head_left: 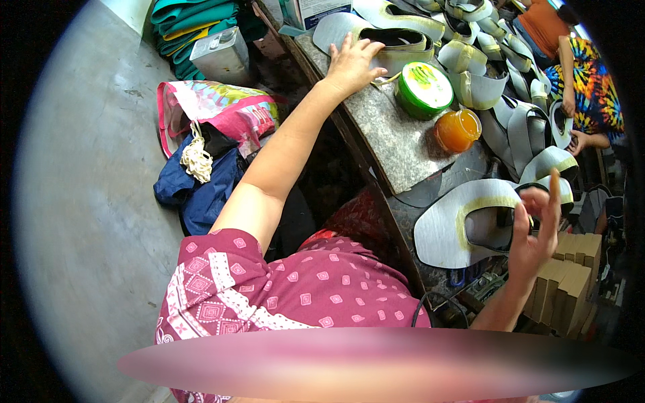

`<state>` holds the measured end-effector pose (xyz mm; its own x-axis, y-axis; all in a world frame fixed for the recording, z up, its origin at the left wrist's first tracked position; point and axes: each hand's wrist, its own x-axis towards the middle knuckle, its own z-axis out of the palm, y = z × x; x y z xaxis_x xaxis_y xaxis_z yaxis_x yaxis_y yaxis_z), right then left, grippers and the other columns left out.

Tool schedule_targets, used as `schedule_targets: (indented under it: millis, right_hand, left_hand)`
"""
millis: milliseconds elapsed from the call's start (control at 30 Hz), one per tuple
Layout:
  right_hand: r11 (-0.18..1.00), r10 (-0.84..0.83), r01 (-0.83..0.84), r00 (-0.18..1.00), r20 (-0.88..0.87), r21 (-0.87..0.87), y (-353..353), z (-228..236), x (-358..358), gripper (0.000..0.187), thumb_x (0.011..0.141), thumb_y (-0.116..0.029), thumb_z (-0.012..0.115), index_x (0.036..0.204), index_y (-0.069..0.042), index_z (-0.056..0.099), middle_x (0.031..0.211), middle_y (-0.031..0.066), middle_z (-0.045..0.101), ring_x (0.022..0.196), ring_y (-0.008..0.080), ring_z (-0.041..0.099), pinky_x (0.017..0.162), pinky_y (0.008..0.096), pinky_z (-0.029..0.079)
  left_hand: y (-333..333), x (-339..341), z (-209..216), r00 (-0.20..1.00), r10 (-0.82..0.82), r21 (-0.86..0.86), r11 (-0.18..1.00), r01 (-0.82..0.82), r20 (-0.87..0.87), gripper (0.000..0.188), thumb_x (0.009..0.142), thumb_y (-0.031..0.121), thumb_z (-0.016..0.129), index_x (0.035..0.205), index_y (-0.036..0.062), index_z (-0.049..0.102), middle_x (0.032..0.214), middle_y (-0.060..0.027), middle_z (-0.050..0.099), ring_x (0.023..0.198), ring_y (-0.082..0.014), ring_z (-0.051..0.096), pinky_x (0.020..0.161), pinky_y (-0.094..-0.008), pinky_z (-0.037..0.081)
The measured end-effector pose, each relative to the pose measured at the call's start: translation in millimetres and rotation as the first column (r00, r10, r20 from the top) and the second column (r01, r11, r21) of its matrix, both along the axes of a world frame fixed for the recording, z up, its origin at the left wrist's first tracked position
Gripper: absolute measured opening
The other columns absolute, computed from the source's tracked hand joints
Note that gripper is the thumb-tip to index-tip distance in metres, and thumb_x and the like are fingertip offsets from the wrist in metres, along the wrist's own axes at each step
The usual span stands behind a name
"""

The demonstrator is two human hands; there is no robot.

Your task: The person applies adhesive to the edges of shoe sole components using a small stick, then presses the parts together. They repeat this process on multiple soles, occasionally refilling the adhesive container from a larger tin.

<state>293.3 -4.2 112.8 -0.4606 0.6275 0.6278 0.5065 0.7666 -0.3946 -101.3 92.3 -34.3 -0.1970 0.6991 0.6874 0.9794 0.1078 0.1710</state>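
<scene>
My left hand [353, 66] reaches to the far end of the worktop, fingers spread and resting at the edge of a curved grey piece [334, 33] with a yellowish rim, like a sandal upper. My right hand [534, 235] is raised on the right, slightly blurred, fingers apart with one pointing up. Behind it lies another curved grey piece [437, 225] with a yellowish band round its opening. Between my hands stand a green tub [424, 91] with a pale top and a jar of amber, glue-like stuff [457, 131], both on a speckled stone slab [403, 161].
Many similar grey pieces [477, 87] heap along the far right. Cardboard-coloured blocks [568, 289] are stacked at lower right. Left of the table are a pink bag [225, 111], dark blue cloth [215, 195] and a metal tin [220, 55]. Another person [588, 87] is at far right.
</scene>
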Motion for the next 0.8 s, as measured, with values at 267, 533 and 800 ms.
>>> schedule_targets:
  millis: [267, 533, 800]
  right_hand:
    - [0.998, 0.056, -0.056, 0.990, 0.132, -0.003, 30, -8, -30, 0.056, 0.084, -0.001, 0.072, 0.138, -0.009, 0.059, 0.089, 0.0080, 0.063, 0.081, 0.0169, 0.062, 0.074, 0.0311, 0.052]
    - [0.994, -0.109, 0.097, 0.923, 0.370, 0.050, 58, -24, -46, 0.035, 0.091, -0.011, 0.063, 0.125, -0.018, 0.067, 0.108, 0.0063, 0.064, 0.101, 0.0254, 0.063, 0.083, 0.0369, 0.051]
    - [0.913, -0.263, 0.066, 0.849, 0.458, 0.402, 105, -50, -56, 0.042, 0.087, -0.003, 0.055, 0.115, -0.028, 0.074, 0.129, 0.0069, 0.061, 0.114, 0.0292, 0.059, 0.094, 0.0392, 0.051]
  left_hand:
    - [16, -59, 10, 0.934, -0.334, -0.019, 0.941, 0.339, 0.129, 0.033, 0.075, 0.025, 0.082, 0.101, 0.0150, 0.065, 0.110, -0.0092, 0.064, 0.110, -0.0333, 0.059, 0.097, -0.0433, 0.047]
    - [-40, 28, 28, 0.929, -0.364, 0.392, 0.865, 0.312, 0.064, 0.023, 0.079, 0.016, 0.076, 0.097, 0.0068, 0.066, 0.095, -0.0113, 0.063, 0.096, -0.0314, 0.058, 0.085, -0.0411, 0.048]
    - [-67, 94, -7, 0.844, -0.341, 0.241, 0.935, 0.260, 0.415, 0.040, 0.078, 0.024, 0.079, 0.106, 0.0018, 0.062, 0.098, -0.0127, 0.064, 0.098, -0.0311, 0.057, 0.087, -0.0413, 0.048]
